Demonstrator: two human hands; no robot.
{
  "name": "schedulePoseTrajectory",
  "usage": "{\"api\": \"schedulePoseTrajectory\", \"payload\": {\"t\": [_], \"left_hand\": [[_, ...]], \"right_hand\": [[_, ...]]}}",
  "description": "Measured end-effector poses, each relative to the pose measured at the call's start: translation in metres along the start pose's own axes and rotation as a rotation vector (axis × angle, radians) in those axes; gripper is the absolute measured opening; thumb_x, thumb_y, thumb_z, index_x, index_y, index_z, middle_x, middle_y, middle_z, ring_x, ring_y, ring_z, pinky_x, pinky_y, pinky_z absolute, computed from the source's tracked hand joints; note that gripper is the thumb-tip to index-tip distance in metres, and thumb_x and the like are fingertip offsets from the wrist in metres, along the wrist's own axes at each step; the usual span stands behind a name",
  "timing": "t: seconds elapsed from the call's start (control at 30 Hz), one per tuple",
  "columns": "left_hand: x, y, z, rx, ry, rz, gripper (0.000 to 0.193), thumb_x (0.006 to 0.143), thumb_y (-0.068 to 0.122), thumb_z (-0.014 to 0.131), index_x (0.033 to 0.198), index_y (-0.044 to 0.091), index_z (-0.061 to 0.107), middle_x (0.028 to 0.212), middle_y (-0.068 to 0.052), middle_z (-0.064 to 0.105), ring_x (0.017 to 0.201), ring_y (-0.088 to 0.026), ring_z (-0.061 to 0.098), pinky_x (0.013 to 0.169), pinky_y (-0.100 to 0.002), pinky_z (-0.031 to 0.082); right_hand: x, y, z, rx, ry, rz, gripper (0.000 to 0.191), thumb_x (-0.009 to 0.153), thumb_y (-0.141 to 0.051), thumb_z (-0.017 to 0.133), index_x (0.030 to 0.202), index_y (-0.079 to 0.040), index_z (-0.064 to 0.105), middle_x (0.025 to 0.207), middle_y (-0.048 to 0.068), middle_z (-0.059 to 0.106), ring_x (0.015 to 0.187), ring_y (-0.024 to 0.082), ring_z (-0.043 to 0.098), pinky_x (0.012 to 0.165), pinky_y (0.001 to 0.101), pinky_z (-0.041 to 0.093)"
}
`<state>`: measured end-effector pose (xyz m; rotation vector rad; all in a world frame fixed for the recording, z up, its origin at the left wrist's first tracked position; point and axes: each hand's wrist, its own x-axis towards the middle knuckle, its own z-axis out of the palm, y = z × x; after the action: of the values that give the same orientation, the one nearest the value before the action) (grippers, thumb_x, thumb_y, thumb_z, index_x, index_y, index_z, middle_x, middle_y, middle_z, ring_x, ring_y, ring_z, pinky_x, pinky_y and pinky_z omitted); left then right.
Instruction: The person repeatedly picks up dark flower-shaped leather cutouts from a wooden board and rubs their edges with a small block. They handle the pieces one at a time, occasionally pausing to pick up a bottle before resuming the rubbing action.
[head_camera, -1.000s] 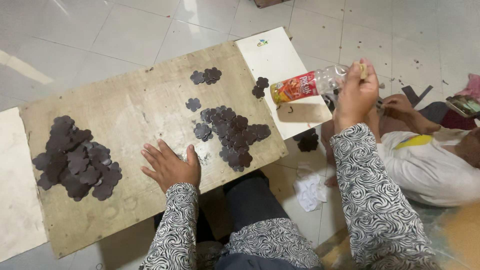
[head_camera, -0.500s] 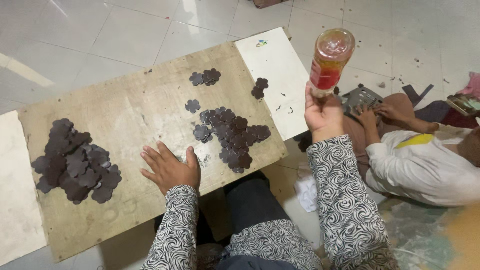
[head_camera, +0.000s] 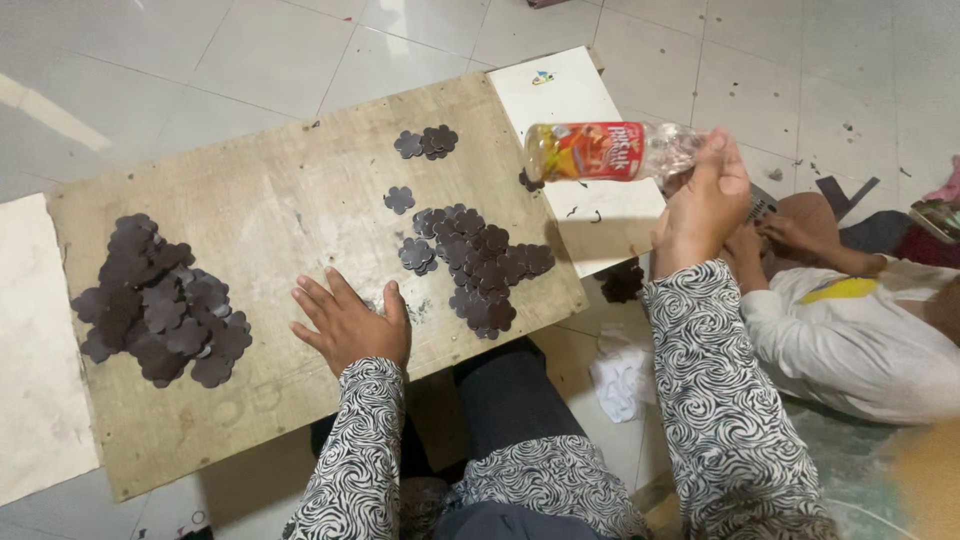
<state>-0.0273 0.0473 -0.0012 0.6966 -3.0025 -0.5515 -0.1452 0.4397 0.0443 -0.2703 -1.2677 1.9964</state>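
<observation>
At the bottom of the frame sit the person's dark-trousered knees, with both sleeves in a black-and-white swirl pattern rising from them. A crumpled white cloth lies on the floor tiles just right of the knees. The left hand rests flat on the plywood board, palm down, fingers spread and pointing to the upper left. A large heap of dark flower-shaped cutouts lies at the board's left end, a smaller heap right of the left hand, a single cutout and a little cluster farther up. At the right, another person in a white top sits low on the floor. The right hand is raised, forearm upright, fingers closed around the neck end of a clear plastic bottle with a red and yellow label, held level above a white board beyond the plywood's right edge.
</observation>
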Motion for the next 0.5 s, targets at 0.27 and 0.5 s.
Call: {"api": "schedulePoseTrajectory", "payload": {"t": [0.27, 0.5], "left_hand": [[0.001, 0.0, 0.0, -0.001, -0.002, 0.003, 0.089, 0.095, 0.058, 0.049, 0.157, -0.001, 0.025, 0.165, -0.03, 0.009, 0.155, -0.039, 0.003, 0.12, -0.063, 0.002], [-0.001, 0.002, -0.001, 0.022, -0.003, 0.002, 0.088, 0.096, 0.058, 0.049, 0.158, 0.0, 0.024, 0.165, -0.03, 0.01, 0.156, -0.039, 0.003, 0.121, -0.063, 0.002]], "right_hand": [[-0.048, -0.068, 0.041, -0.762, -0.394, -0.694, 0.032, 0.119, -0.02, 0.061, 0.137, 0.007, 0.059, 0.137, 0.021, 0.063, 0.119, 0.02, 0.07, 0.101, 0.0322, 0.06], [-0.032, -0.074, 0.024, -0.706, -0.387, -0.695, 0.026, 0.121, -0.022, 0.063, 0.134, 0.001, 0.061, 0.128, 0.017, 0.069, 0.12, 0.022, 0.07, 0.106, 0.0332, 0.059]]}}
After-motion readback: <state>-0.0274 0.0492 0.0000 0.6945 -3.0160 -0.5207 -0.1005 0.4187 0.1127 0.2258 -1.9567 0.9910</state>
